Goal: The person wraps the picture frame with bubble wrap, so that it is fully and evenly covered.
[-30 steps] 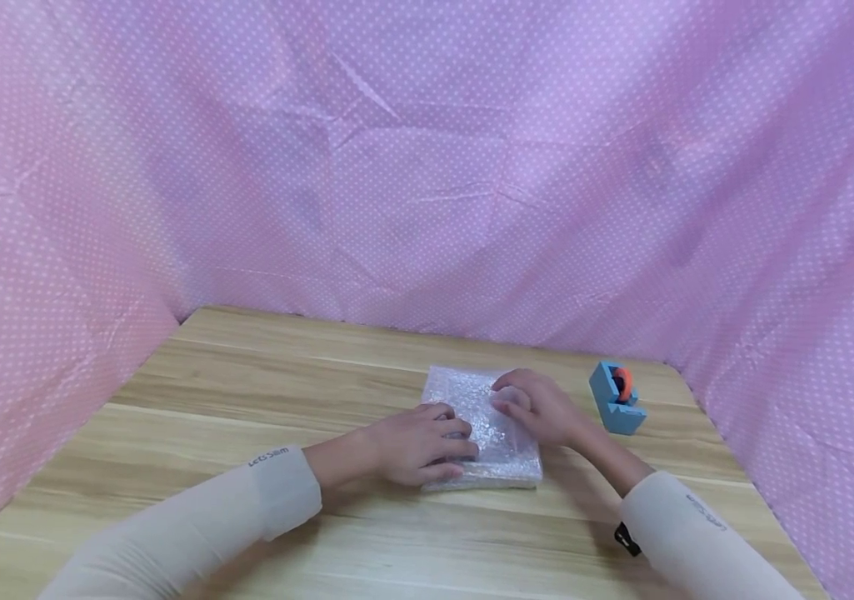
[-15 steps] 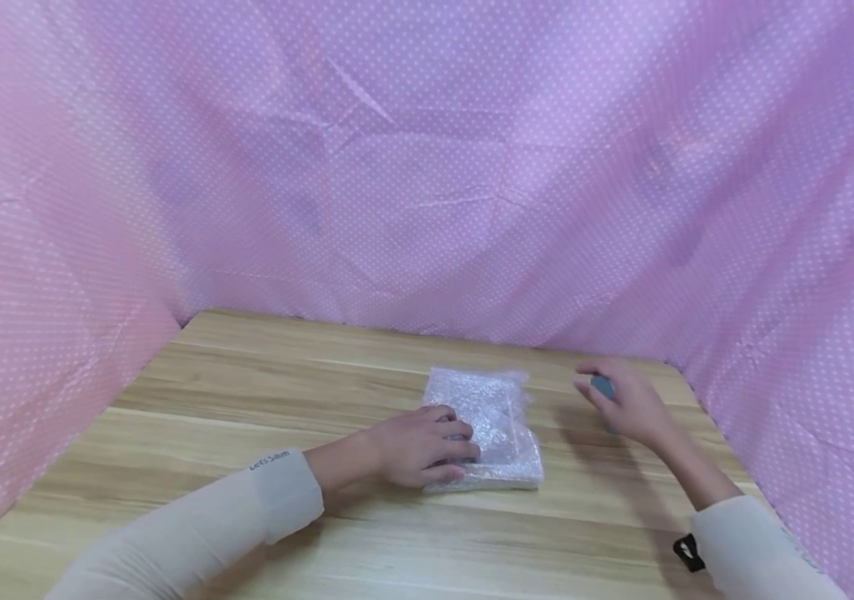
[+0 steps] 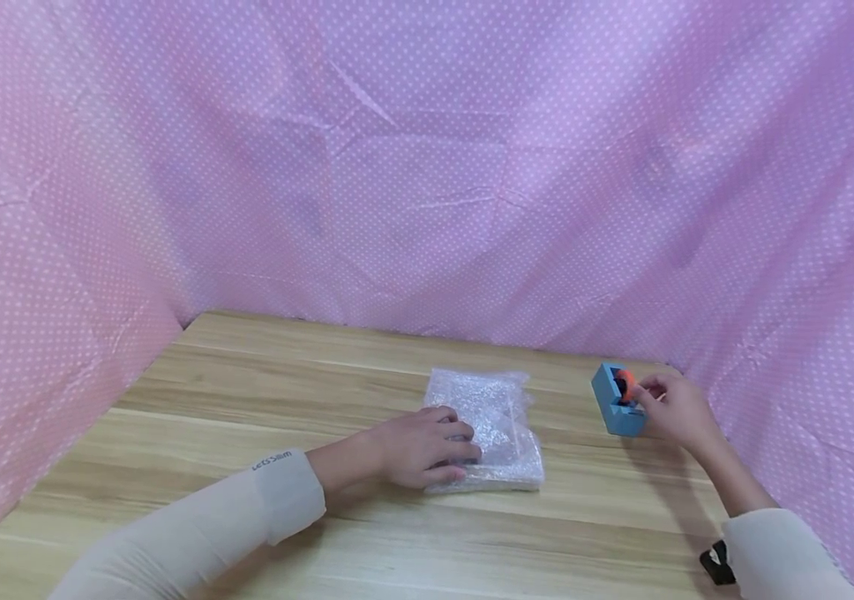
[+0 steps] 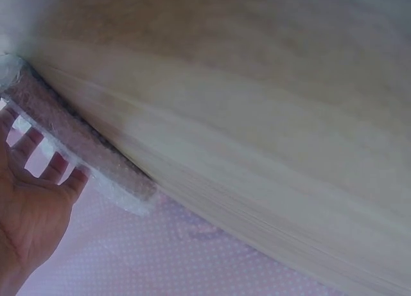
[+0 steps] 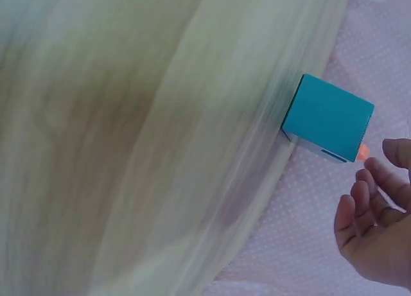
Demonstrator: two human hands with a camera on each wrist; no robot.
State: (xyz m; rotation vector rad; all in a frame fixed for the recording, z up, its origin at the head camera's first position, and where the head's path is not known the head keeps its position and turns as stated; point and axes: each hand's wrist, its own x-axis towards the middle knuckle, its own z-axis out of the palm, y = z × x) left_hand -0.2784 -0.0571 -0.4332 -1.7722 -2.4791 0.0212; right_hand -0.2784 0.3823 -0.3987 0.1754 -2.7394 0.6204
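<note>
A flat, rectangular thing in bubble wrap lies on the table. My left hand rests on its left part with fingers spread. In the left wrist view, the fingertips of the left hand touch the wrapped package, whose side looks dark through the plastic. Off to the right stands a blue tape dispenser with an orange tape roll. At its cutter side is my right hand. The right wrist view shows thumb and forefinger slightly apart beside the dispenser, with the other fingers loosely bent.
The wooden table ends against a pink dotted cloth at the back and sides. A small black object shows beside the right sleeve.
My right hand has left the bubble wrap, passed over the tape dispenser and come to its right side by the roll. The left hand has stayed on the wrapped package.
</note>
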